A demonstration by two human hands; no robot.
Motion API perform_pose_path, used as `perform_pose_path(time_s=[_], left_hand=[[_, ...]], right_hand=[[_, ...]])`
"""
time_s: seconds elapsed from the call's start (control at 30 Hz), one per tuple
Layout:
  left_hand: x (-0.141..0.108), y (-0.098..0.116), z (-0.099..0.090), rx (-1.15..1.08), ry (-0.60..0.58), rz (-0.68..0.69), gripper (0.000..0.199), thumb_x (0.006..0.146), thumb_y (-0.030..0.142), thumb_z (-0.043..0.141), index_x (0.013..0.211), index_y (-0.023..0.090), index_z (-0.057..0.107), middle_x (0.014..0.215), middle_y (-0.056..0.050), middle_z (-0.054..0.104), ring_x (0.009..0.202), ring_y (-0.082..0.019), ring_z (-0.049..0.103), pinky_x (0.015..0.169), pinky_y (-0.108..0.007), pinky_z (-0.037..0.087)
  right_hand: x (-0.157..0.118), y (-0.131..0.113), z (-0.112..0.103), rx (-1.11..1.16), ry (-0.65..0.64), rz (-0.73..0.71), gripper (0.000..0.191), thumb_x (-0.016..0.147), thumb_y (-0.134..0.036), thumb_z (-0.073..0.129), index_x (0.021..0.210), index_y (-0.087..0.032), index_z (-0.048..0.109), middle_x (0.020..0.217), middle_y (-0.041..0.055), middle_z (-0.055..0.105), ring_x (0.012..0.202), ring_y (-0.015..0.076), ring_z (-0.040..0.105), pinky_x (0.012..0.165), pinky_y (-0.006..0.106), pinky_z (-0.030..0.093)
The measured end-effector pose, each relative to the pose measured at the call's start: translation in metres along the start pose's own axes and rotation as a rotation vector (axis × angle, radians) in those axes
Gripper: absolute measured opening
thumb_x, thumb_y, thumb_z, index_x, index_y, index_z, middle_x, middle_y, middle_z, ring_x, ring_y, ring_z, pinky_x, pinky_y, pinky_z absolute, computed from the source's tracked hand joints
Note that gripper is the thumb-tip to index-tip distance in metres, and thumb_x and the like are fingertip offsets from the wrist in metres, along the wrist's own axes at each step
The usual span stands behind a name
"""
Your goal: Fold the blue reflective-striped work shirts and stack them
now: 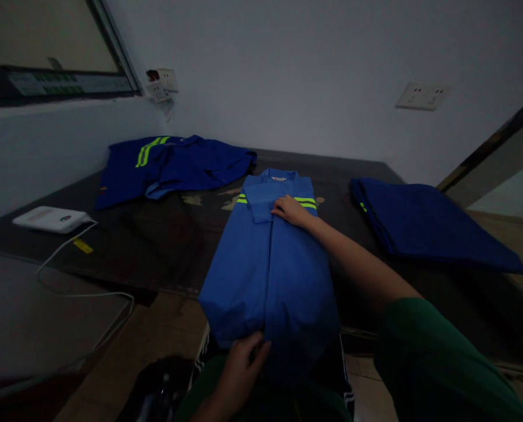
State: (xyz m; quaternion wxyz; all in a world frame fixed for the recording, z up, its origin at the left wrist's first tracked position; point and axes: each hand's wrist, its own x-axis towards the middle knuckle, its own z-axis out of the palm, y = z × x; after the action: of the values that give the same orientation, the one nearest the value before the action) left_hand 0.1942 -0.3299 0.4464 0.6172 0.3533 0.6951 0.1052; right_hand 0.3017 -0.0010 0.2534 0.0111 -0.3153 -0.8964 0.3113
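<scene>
A light blue work jacket (248,264) with yellow-green stripes lies front up, its collar toward the wall and its lower part hanging over the table's front edge toward my lap. One sleeve (259,202) is folded across the chest. My right hand (291,211) rests on the chest beside that sleeve's cuff, palm down with the fingers slightly bent. Near the bottom of the front opening, my left hand (245,364) pinches the jacket's cloth between thumb and fingers. The fingertips of that hand are partly hidden.
On the dark table (156,252), a crumpled dark blue garment (177,167) lies back left and a folded dark blue garment (428,220) lies right. A white device (54,219) trails a white cable (85,293) off the left edge. Sockets (421,95) are on the wall behind.
</scene>
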Motion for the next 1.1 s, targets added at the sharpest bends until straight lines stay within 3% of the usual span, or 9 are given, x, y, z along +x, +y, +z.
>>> perform_pose_path(time_s=[0.1, 0.27, 0.47, 0.63, 0.87, 1.0, 1.1], left_hand=[[0.002, -0.004, 0.000, 0.065, 0.012, 0.058, 0.040, 0.092, 0.044, 0.044, 0.070, 0.015, 0.060, 0.065, -0.002, 0.060, 0.064, -0.015, 0.054, 0.061, -0.022, 0.036], [0.000, 0.005, 0.000, 0.086, -0.076, 0.135, 0.033, 0.093, 0.031, 0.043, 0.071, 0.015, 0.060, 0.065, -0.001, 0.060, 0.061, -0.013, 0.053, 0.059, -0.022, 0.035], [-0.005, 0.017, -0.003, 0.037, -0.185, 0.363, 0.047, 0.097, 0.046, 0.037, 0.071, 0.015, 0.060, 0.068, -0.003, 0.060, 0.066, -0.014, 0.055, 0.062, -0.022, 0.036], [-0.005, 0.013, -0.004, -0.040, -0.196, 0.300, 0.054, 0.095, 0.057, 0.035, 0.073, 0.016, 0.062, 0.072, -0.004, 0.064, 0.071, -0.016, 0.057, 0.067, -0.024, 0.039], [0.002, -0.014, -0.005, 0.033, -0.013, 0.143, 0.057, 0.091, 0.062, 0.035, 0.057, 0.017, 0.046, 0.057, 0.000, 0.049, 0.060, -0.014, 0.048, 0.060, -0.024, 0.035], [0.002, -0.013, -0.004, 0.092, 0.030, 0.159, 0.055, 0.094, 0.056, 0.035, 0.055, 0.018, 0.045, 0.056, 0.000, 0.048, 0.057, -0.014, 0.047, 0.058, -0.024, 0.034], [-0.005, -0.007, -0.006, 0.125, 0.012, 0.262, 0.055, 0.096, 0.051, 0.033, 0.059, 0.017, 0.054, 0.061, -0.003, 0.056, 0.060, -0.015, 0.052, 0.059, -0.025, 0.037]], right_hand=[[0.002, -0.004, 0.001, -0.076, -0.007, 0.005, 0.026, 0.097, -0.033, 0.047, 0.094, -0.014, 0.063, 0.097, 0.0113, 0.064, 0.091, 0.0234, 0.052, 0.080, 0.033, 0.037], [0.003, -0.008, 0.005, -0.119, -0.001, 0.039, 0.028, 0.098, -0.032, 0.043, 0.098, -0.012, 0.062, 0.099, 0.0128, 0.064, 0.093, 0.0250, 0.052, 0.078, 0.034, 0.036], [0.003, -0.009, 0.008, -0.131, -0.003, 0.069, 0.028, 0.099, -0.032, 0.042, 0.100, -0.013, 0.062, 0.100, 0.0130, 0.064, 0.095, 0.0258, 0.051, 0.079, 0.034, 0.036], [0.002, -0.009, 0.010, -0.138, 0.012, 0.073, 0.029, 0.099, -0.032, 0.041, 0.101, -0.012, 0.062, 0.101, 0.0132, 0.064, 0.095, 0.0258, 0.050, 0.080, 0.035, 0.036], [0.001, -0.006, 0.014, -0.118, 0.036, 0.072, 0.032, 0.099, -0.034, 0.039, 0.099, -0.013, 0.062, 0.099, 0.0122, 0.063, 0.092, 0.0249, 0.050, 0.081, 0.034, 0.036], [-0.002, -0.005, 0.014, -0.092, 0.055, 0.076, 0.034, 0.099, -0.036, 0.037, 0.097, -0.014, 0.063, 0.098, 0.0123, 0.062, 0.092, 0.0252, 0.049, 0.083, 0.035, 0.036], [-0.003, -0.005, 0.013, -0.074, 0.064, 0.076, 0.035, 0.100, -0.036, 0.036, 0.096, -0.015, 0.063, 0.097, 0.0122, 0.061, 0.092, 0.0253, 0.048, 0.084, 0.035, 0.035]])
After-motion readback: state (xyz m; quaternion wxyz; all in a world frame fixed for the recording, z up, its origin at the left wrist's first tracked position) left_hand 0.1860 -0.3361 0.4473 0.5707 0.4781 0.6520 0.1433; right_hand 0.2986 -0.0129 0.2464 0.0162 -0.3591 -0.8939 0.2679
